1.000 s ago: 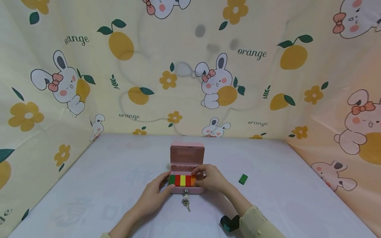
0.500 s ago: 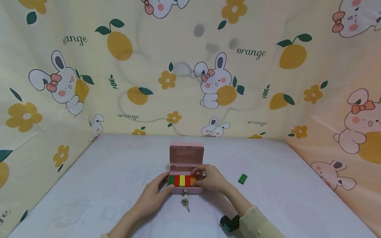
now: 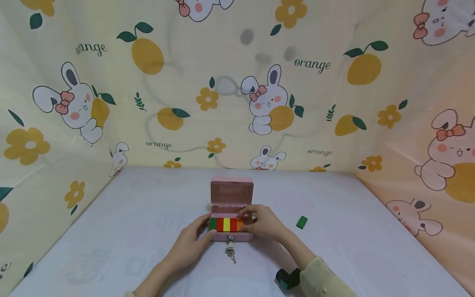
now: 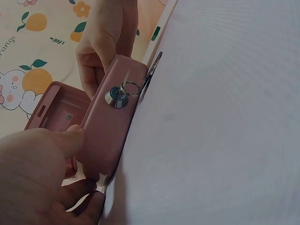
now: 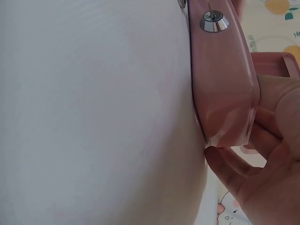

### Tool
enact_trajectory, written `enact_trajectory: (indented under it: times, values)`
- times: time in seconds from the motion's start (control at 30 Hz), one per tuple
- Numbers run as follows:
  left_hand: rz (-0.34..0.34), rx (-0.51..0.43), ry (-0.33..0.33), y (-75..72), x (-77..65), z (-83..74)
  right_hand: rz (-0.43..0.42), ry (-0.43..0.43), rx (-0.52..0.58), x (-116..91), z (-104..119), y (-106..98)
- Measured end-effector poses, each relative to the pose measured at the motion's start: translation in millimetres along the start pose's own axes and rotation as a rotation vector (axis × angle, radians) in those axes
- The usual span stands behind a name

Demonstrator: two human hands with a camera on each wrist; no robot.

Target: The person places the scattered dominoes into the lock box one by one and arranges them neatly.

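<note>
A small pink metal cash box [image 3: 222, 237] stands on the table with its lid [image 3: 231, 193] raised. Inside lies a row of coloured blocks: green [image 3: 213, 224], red [image 3: 220, 225], yellow [image 3: 226, 225], another red and, at the right end, an orange block [image 3: 239, 222]. My left hand [image 3: 188, 246] grips the box's left end, thumb over the front rim and fingers down the side. With thumb and forefinger, my right hand [image 3: 265, 222] pinches the orange block, partly covering it; its other fingers lie along the box's right end [image 5: 229, 126].
Keys [image 3: 231, 251] on a ring hang from the front lock [image 4: 116, 97]. A loose green block [image 3: 302, 222] lies on the white table [image 3: 156, 202] to the right. A black device [image 3: 287, 279] sits at my right sleeve. Printed cloth [image 3: 222, 53] forms the back and side walls.
Both hands keep their hold on the box and the orange block. The head view shifts very slightly; otherwise nothing visibly moves.
</note>
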State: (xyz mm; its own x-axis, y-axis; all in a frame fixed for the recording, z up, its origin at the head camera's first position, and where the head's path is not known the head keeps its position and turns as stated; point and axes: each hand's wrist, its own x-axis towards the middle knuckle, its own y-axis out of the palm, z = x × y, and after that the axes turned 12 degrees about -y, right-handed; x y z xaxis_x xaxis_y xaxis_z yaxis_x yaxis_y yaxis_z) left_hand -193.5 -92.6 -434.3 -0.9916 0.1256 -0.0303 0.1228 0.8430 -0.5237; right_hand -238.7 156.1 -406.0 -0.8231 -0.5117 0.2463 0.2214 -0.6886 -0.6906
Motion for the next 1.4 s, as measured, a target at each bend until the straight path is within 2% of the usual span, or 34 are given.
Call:
enact_trajectory:
  times: [0.23, 0.43, 0.67, 0.8, 1.0, 1.17, 1.4]
  values:
    - [-0.006, 0.003, -0.010, 0.9, 0.7, -0.6, -0.024, 0.004, 0.032, -5.8, -1.4, -3.4]
    - [-0.006, -0.016, 0.017, 0.6, -1.8, -0.7, -0.093, -0.003, 0.034, -17.1, -1.6, -7.0]
    - [-0.008, -0.040, 0.085, 0.4, -3.5, 1.6, -0.240, 0.016, 0.051, -37.5, 2.8, -19.4]
    - [-0.004, -0.039, 0.065, 0.5, -3.3, 1.5, -0.352, 0.032, 0.070, -51.7, 0.9, -33.2]
    - [0.005, -0.035, 0.044, -0.2, -2.7, 0.7, -0.442, 0.150, 0.066, -72.5, -13.0, -59.8]
    - [-0.001, -0.025, 0.038, 0.4, -2.4, 0.6, -0.474, 0.242, 0.051, -86.1, -28.9, -79.7]
    - [-0.003, -0.017, 0.031, 0.9, -1.5, 0.6, -0.420, 0.321, 0.089, -97.2, -44.6, -91.6]
